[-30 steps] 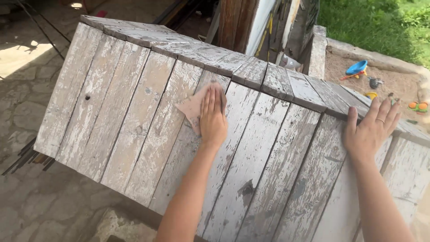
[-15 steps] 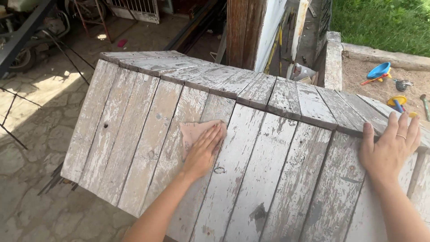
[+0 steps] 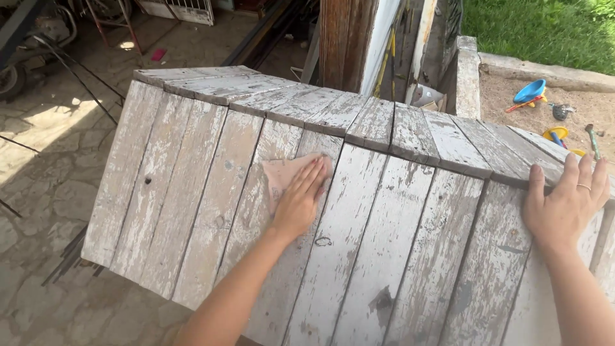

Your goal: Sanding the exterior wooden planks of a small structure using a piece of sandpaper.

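Her left hand [image 3: 300,204] lies flat, fingers together, pressing a pinkish sandpaper sheet [image 3: 282,176] onto the weathered white plank panel [image 3: 192,192]. The right hand [image 3: 567,204], fingers spread, grips the panel's upper ridge.

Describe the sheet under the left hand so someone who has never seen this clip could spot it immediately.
Start at the big sloping panel of weathered planks with peeling white paint. Near its upper middle, the left hand presses flat on a sheet of sandpaper. It is the only pinkish-tan, smooth patch against the grey, flaking boards.
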